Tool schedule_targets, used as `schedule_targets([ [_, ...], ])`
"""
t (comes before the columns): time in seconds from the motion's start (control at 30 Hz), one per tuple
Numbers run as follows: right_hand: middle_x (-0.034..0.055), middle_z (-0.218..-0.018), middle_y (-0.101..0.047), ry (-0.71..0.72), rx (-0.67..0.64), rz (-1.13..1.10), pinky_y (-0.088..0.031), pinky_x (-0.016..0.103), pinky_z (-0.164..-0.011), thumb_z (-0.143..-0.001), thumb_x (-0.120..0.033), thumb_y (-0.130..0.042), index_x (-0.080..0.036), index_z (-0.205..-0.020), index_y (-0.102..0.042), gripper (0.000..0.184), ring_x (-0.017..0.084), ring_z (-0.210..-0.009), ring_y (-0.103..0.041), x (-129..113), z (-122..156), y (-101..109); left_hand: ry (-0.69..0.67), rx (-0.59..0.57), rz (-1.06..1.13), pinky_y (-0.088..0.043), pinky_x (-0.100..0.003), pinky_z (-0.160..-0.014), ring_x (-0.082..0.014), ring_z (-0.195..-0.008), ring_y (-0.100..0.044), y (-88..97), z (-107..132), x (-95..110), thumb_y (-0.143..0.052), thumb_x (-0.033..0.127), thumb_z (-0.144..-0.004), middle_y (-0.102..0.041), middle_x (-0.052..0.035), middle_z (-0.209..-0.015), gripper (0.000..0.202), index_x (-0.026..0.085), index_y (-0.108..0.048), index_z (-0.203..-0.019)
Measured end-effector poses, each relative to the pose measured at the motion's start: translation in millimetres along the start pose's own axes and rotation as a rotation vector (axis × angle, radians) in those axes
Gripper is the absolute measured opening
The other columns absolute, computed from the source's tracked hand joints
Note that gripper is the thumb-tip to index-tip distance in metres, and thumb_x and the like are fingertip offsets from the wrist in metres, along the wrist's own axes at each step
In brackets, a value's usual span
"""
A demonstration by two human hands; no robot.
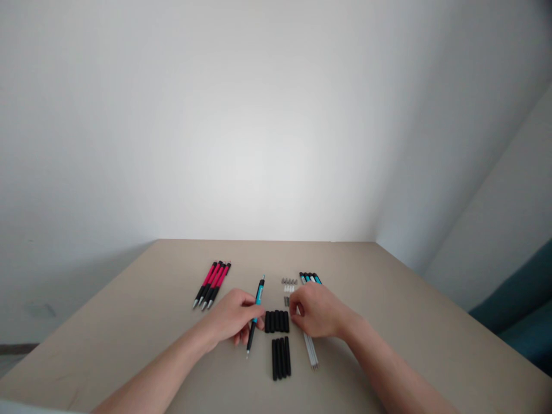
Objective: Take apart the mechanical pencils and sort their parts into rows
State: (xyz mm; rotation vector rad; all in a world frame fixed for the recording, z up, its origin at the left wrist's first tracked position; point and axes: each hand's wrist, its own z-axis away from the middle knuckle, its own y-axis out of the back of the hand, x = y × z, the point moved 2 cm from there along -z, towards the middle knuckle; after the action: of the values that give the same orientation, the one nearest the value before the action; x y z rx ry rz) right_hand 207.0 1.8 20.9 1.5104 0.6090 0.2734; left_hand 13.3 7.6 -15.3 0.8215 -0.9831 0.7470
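Observation:
My left hand [233,319] is closed around a blue and black mechanical pencil [259,294], which lies almost flat with its tip toward me. My right hand [317,310] is curled, fingertips pinched near small white and grey parts [288,290]; what it holds, if anything, is hidden. Between the hands lie a row of short black grips [276,321] and, nearer me, a row of longer black tubes [280,357]. White inner tubes [311,352] stick out from under my right hand. Blue barrels [310,278] lie beyond it.
Several finished red and black pencils [212,286] lie side by side at the left on the beige table [142,322]. A plain white wall rises behind. A dark teal seat [524,322] shows at the far right.

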Motion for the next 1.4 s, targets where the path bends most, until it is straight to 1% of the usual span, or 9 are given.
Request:
schedule_targets([
  [0.27,-0.0027,-0.051,-0.05,0.057,0.171,-0.184,-0.029,0.022,-0.052,-0.079,-0.021,-0.05,-0.016,-0.061,-0.06,0.021,0.008,-0.049,-0.041,-10.0,1.2,6.0,-0.124,0.038,0.288,-0.035,-0.017,-0.034,-0.0059,-0.039,-0.048,-2.2,5.5,15.7,-0.059,0.043,-0.075,-0.062,-0.0024,-0.066,0.032,0.011,-0.059,-0.074],
  [0.43,-0.0056,-0.049,-0.034,0.125,0.096,-0.433,-0.021,0.021,-0.045,-0.088,-0.032,-0.044,-0.015,-0.059,-0.054,0.035,0.007,-0.047,-0.03,-20.0,-0.1,-0.8,-0.319,0.033,0.627,-0.046,-0.022,-0.05,-0.01,-0.055,-0.059,-0.1,7.7,24.4,-0.071,0.038,-0.071,-0.063,-0.004,-0.076,0.031,0.011,-0.06,-0.082],
  [0.67,-0.0011,-0.058,-0.053,0.071,0.052,-0.808,-0.032,0.02,-0.051,-0.092,-0.044,-0.035,-0.014,-0.068,-0.057,0.044,0.008,-0.052,-0.043,-24.6,-5.4,-12.5,-0.369,-0.083,0.715,-0.049,-0.028,-0.065,-0.0155,-0.066,-0.062,-0.6,8.5,22.5,-0.07,0.03,-0.074,-0.065,-0.0065,-0.069,0.028,0.009,-0.062,-0.091],
  [0.83,-0.0012,-0.05,-0.05,-0.01,0.079,-1.001,-0.033,0.021,-0.05,-0.089,-0.051,-0.036,-0.013,-0.069,-0.058,0.049,0.009,-0.046,-0.041,-13.1,-10.4,-12.9,-0.399,0.161,0.71,-0.046,-0.026,-0.055,-0.0145,-0.063,-0.061,7.9,5.0,21.3,-0.073,0.032,-0.069,-0.061,0.0,-0.076,0.048,0.02,-0.05,-0.109],
  [0.93,-0.0021,-0.046,-0.046,-0.041,0.155,-0.979,-0.031,0.021,-0.048,-0.087,-0.052,-0.037,-0.013,-0.061,-0.056,0.05,0.008,-0.044,-0.038,-3.2,-10.9,-7.1,-0.492,0.464,0.516,-0.047,-0.028,-0.062,-0.0166,-0.075,-0.061,19.1,3.7,18.5,-0.069,0.036,-0.072,-0.063,-0.0026,-0.09,0.063,0.027,-0.036,-0.124],
  [1.03,-0.0028,-0.046,-0.045,-0.06,0.134,-0.901,-0.029,0.021,-0.046,-0.087,-0.048,-0.041,-0.013,-0.059,-0.055,0.046,0.008,-0.044,-0.037,0.7,-9.5,-4.1,-0.682,0.767,-0.065,-0.042,-0.037,-0.086,-0.0225,-0.104,-0.052,25.8,11.2,21.9,-0.066,0.036,-0.075,-0.057,-0.0083,-0.115,0.046,0.027,-0.051,-0.117],
  [1.1,-0.003,-0.046,-0.045,-0.071,0.099,-0.858,-0.028,0.02,-0.045,-0.087,-0.045,-0.042,-0.013,-0.06,-0.056,0.044,0.007,-0.043,-0.036,-1.1,-8.7,-5.4,-0.804,0.745,-0.467,-0.031,-0.042,-0.096,-0.0258,-0.113,-0.045,22.7,17.0,26.4,-0.063,0.033,-0.078,-0.057,-0.0079,-0.117,0.032,0.027,-0.061,-0.109],
  [1.2,-0.0034,-0.046,-0.044,-0.076,0.042,-0.813,-0.026,0.02,-0.043,-0.09,-0.042,-0.037,-0.014,-0.06,-0.056,0.045,0.007,-0.042,-0.035,-6.8,-8.4,-9.9,-0.829,0.53,-0.787,-0.026,-0.043,-0.095,-0.0226,-0.096,-0.053,14.7,21.1,28.9,-0.056,0.031,-0.084,-0.066,-0.0042,-0.093,0.016,0.027,-0.067,-0.095],
  [1.4,-0.0031,-0.05,-0.045,-0.024,0.126,-0.522,-0.027,0.02,-0.048,-0.089,-0.029,-0.039,-0.014,-0.06,-0.056,0.037,0.008,-0.048,-0.039,-11.1,-7.7,-7.8,-0.708,0.302,-0.788,-0.038,-0.028,-0.073,-0.019,-0.081,-0.056,6.9,18.9,26.0,-0.041,0.026,-0.092,-0.064,-0.0073,-0.085,0.025,0.018,-0.065,-0.094],
])
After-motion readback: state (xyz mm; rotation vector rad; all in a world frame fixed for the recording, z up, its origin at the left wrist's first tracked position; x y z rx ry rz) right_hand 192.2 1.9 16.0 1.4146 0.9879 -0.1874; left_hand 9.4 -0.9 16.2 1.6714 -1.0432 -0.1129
